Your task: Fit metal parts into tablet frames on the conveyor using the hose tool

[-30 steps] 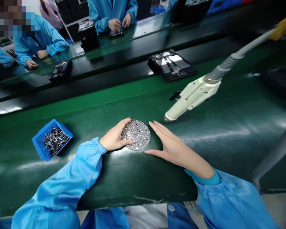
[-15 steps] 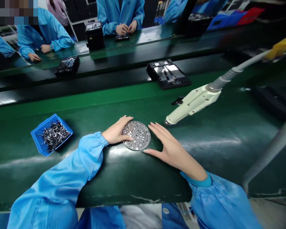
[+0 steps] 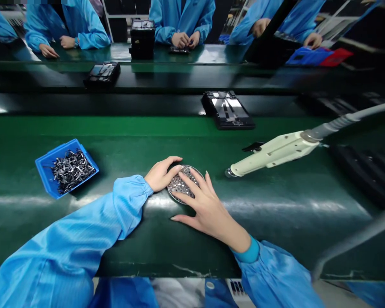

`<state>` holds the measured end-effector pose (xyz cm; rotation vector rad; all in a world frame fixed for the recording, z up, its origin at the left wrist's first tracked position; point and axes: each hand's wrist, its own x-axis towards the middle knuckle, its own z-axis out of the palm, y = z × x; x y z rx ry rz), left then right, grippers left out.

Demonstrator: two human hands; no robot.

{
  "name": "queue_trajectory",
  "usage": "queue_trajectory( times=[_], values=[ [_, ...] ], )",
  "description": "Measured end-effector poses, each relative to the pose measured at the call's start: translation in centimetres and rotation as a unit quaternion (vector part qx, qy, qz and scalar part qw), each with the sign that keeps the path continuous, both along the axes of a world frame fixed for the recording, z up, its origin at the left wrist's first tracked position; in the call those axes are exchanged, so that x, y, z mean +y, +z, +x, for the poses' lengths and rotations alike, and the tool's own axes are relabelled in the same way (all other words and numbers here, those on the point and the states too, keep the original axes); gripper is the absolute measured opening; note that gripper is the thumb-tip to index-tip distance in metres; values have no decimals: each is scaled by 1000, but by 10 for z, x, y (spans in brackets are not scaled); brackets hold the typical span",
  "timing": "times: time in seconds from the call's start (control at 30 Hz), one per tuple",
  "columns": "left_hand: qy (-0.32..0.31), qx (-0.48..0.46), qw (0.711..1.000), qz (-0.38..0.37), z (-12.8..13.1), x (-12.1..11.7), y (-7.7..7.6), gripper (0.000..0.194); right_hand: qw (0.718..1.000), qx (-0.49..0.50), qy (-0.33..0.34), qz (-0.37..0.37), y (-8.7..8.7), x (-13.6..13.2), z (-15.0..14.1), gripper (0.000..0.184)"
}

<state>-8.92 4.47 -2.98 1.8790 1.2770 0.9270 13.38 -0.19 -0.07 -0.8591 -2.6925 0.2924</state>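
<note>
A round perforated metal disc point(image 3: 180, 185) with small screws in its holes lies on the green bench. My left hand point(image 3: 160, 174) curls round the disc's left rim, fingers over its far edge. My right hand point(image 3: 201, 204) lies flat over the disc's right half, fingers spread and stretched out. A cream electric screwdriver point(image 3: 272, 154) on a grey cable hangs just right of the disc, tip near the bench.
A blue bin of metal screws point(image 3: 66, 168) sits at the left. A black tray-like assembly point(image 3: 227, 109) lies on the dark conveyor point(image 3: 115, 102) beyond. Several people in blue coats work at the far bench, with black units point(image 3: 142, 39) before them.
My right hand has slid left from beside the disc onto its right half. The view has swung, so the screwdriver now hangs more level.
</note>
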Motion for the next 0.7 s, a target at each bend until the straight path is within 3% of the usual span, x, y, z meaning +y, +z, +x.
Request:
queue_trajectory(
  times=[0.7],
  values=[
    [2, -1, 1000, -25, 4, -3, 6, 43, 997, 77, -15, 22, -11, -5, 27, 45]
  ],
)
